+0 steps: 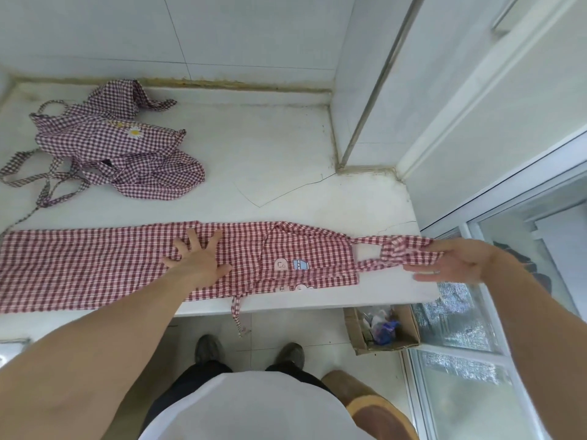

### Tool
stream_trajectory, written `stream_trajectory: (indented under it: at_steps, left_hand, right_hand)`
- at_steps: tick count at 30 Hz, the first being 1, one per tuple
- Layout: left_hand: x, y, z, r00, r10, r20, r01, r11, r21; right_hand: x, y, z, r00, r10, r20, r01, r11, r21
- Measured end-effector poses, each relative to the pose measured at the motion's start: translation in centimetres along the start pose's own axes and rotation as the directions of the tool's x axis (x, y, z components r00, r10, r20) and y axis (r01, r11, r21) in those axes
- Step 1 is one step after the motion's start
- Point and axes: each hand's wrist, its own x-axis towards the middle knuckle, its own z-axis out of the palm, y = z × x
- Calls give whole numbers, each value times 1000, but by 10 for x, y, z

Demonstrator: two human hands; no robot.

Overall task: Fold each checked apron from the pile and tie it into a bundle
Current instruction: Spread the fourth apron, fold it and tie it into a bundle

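A red-and-white checked apron (95, 265) lies folded into a long strip along the front edge of the white counter (270, 160). My left hand (198, 255) presses flat on its middle with fingers spread. My right hand (451, 260) is at the strip's right end, its thumb over the bunched neck strap (400, 249), with the other fingers straight. One tie string (236, 312) hangs over the counter's edge. A pile of darker checked aprons (120, 144) lies crumpled at the back left, straps trailing.
A wall corner and metal frame (365, 122) bound the counter on the right. On the floor below stand a cardboard box (384, 328) of scraps and a wooden stool (374, 411). My shoes (209, 347) are at the counter's foot.
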Motion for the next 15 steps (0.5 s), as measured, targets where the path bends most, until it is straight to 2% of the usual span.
stream_trajectory:
  at_steps: [2,3,6,7,8,10,11,15]
  left_hand:
    - [0,5,0,1000,-23,5,23,999,26]
    - [0,7,-1,999,-34,-6,34,999,38]
    - [-6,17,-2,990,-23,-136,26,1000,17]
    - [-9,23,0,984,12,-179,-12,1000,3]
    - [-12,29,3,980,60,-188,-64,998,-15]
    - [-15,35,11,985,128,-113,-137,988,-73]
    - [-16,35,14,989,135,-58,-140,986,-94]
    - [-15,14,14,984,158,84,-151,985,-84]
  right_hand:
    - [5,2,10,985,-146,90,125,970,208]
    - [9,4,16,971,-220,92,179,927,329]
    - [26,10,34,946,-324,-6,255,734,630]
    - [34,13,39,946,-319,-52,278,722,633]
    - [40,15,45,953,-292,-78,282,768,575]
    - [41,17,55,962,-273,-29,254,845,470]
    - [41,14,50,965,-263,-13,235,841,486]
    - [44,3,2,986,-148,-78,159,682,714]
